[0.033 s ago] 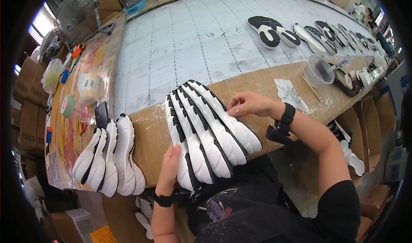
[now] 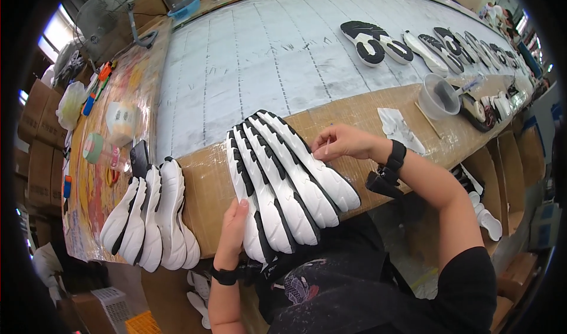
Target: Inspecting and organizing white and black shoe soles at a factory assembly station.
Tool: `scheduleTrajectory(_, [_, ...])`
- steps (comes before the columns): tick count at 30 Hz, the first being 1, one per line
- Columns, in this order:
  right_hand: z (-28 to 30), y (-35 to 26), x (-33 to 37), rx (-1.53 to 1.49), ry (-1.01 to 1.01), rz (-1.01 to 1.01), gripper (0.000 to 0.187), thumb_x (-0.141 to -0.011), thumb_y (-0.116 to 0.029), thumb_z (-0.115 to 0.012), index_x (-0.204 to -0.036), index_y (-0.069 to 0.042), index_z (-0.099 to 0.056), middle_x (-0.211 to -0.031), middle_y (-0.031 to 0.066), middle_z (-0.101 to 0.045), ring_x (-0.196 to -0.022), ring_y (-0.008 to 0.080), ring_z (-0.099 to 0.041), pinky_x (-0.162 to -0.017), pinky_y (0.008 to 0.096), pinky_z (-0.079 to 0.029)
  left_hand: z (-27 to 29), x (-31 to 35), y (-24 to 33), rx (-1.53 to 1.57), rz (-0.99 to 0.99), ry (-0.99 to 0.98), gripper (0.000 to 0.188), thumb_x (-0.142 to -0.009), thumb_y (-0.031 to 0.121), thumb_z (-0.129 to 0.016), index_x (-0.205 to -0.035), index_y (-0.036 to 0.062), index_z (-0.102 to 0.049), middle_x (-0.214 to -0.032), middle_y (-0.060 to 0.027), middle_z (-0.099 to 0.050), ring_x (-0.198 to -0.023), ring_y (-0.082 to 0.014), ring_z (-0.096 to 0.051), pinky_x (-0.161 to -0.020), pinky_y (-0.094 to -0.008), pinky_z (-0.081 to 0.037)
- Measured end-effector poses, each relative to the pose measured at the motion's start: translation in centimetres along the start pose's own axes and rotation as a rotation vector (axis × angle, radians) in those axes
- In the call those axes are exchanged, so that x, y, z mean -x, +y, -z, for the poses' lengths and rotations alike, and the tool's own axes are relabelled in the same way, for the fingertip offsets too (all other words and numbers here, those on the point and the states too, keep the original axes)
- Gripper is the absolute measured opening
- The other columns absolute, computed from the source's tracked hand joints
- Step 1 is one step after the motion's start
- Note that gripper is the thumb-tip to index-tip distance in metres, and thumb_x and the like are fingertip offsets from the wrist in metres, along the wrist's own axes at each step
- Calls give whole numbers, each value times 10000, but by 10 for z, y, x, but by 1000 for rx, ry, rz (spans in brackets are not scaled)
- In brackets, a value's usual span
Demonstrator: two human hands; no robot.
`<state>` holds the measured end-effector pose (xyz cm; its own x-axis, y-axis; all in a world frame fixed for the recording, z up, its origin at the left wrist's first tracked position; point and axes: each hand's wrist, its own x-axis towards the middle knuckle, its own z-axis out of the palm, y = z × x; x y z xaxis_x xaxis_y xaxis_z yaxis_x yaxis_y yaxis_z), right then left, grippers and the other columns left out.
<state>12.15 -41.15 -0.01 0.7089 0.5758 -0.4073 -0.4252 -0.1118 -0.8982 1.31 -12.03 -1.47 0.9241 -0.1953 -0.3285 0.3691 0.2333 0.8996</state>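
A row of white-and-black shoe soles (image 2: 285,199) stands on edge, pressed side by side, at the table's near edge in front of me. My left hand (image 2: 234,223) grips the leftmost sole, its thumb on the side wall and the other fingers hidden. At the right of the row, my right hand (image 2: 342,143) is closed in a pinch against the outermost sole's edge. A small thin tip shows above its fingers, too little to name. To the left, a second group of soles (image 2: 152,219) leans together beside a black block (image 2: 140,159).
More soles (image 2: 371,46) lie along the far right of the white tabletop (image 2: 236,56). Near them are a clear plastic tub (image 2: 438,98), a thin stick (image 2: 427,120) and a white paper (image 2: 398,130). A jar (image 2: 101,150), tape roll (image 2: 121,123) and fan (image 2: 105,24) are left.
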Motion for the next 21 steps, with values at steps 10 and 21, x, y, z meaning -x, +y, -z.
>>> scheduleTrajectory(10, [6, -12, -10, 282, -118, 28, 231, -750, -202, -657, -801, 11, -585, -687, 39, -582, -620, 92, -556, -573, 214, -460, -1, -2, 0, -211, -57, 32, 378, -924, 204, -373, -1219, -30, -396, -1153, -78, -492, -1001, -130, -468, -884, -251, -356])
scheduleTrajectory(21, [-24, -20, -13, 853, 59, 242, 341, -673, -288, -628, -708, 36, -526, -652, 148, -541, -594, 250, -538, -563, 348, -420, -1, -6, 0, -334, -133, 1, 377, -924, 198, -371, -1225, -28, -384, -1146, -78, -496, -1006, -132, -473, -879, -253, -365])
